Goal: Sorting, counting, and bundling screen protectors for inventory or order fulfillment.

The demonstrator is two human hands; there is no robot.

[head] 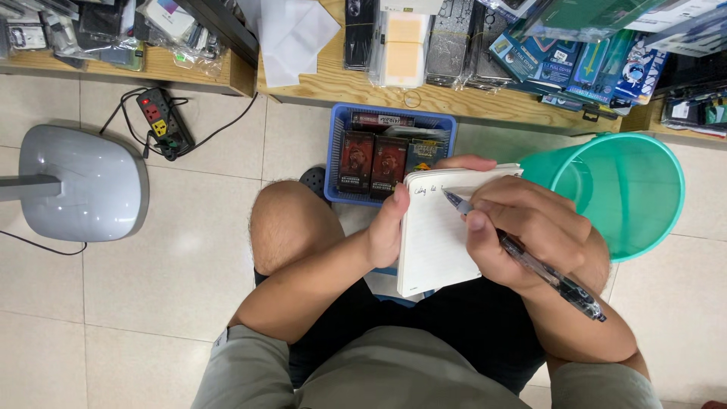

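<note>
Notepad (443, 235) rests on the lap, long axis running near to far, its left edge clasped by the left hand (390, 227). Right hand (522, 235) pinches a pen (530, 261), tip touching the page's far end.

The right hand (522, 235) covers the middle of the pen (522, 254) and part of the notebook (439, 235) page. The writing on the page is too small to read. The left hand (390, 227) hides the notebook's left edge. The green bucket (628, 189) hides the floor under it. The packs on the table (454, 98) are cut off at the top edge.
</note>
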